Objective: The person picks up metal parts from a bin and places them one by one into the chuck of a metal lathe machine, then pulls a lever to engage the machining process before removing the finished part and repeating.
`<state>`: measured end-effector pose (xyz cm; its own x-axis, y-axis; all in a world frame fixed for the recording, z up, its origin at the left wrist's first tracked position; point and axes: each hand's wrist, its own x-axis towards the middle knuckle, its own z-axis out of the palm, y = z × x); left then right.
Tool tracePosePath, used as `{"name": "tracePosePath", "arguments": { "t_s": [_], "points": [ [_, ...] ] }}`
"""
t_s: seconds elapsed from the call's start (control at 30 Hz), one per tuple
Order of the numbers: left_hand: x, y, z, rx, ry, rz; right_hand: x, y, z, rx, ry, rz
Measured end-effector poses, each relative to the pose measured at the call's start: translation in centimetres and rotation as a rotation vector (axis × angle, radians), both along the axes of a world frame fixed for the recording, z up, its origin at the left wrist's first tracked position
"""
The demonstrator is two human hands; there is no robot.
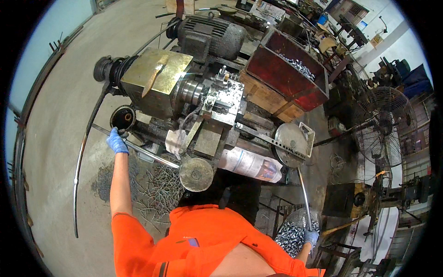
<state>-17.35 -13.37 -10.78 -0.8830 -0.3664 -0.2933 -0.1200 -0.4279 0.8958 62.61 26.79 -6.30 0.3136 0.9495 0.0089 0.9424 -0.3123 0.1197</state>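
My left hand (118, 141), in a blue glove, is closed round a long steel lever (152, 157). This lever runs to a round metal hub (196, 174) at the front of a lathe-like machine. Low at the right, my gloved right hand (311, 237) grips the lower end of a second steel lever (303, 194), which hangs from a round plate (282, 154). Beneath that hand is a wire basket (302, 214) with many small metal nut-like pieces (290, 237). Between the levers sits the machine's chuck (191, 91) and a shiny tool slide (226, 104).
A dark red bin (288, 69) of metal pieces stands on wood behind the slide. An electric motor (210, 37) is at the back. Metal shavings (159, 189) litter the floor at left. A large fan (385, 122) stands right. An open round pot (122, 118) adjoins my left hand.
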Motion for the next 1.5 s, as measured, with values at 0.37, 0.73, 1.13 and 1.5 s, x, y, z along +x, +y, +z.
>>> {"name": "tracePosePath", "arguments": {
  "t_s": [0.37, 0.73, 1.13, 1.5],
  "points": [
    [-0.3, -0.2, -0.2, 0.022, 0.016, -0.006, -0.2, -0.1, -0.1, -0.074, -0.045, -0.085],
    [-0.1, -0.3, -0.1, 0.001, -0.002, -0.002, -0.3, -0.8, 0.3, -0.074, 0.034, -0.052],
    [-0.5, -0.1, -0.7, 0.019, 0.000, -0.019, -1.1, -1.9, 0.7, 0.009, -0.005, -0.017],
    [-0.1, 0.0, 0.4, 0.060, 0.004, -0.034, 2.1, -1.1, -2.3, -0.007, 0.055, 0.000]
  ]
}}
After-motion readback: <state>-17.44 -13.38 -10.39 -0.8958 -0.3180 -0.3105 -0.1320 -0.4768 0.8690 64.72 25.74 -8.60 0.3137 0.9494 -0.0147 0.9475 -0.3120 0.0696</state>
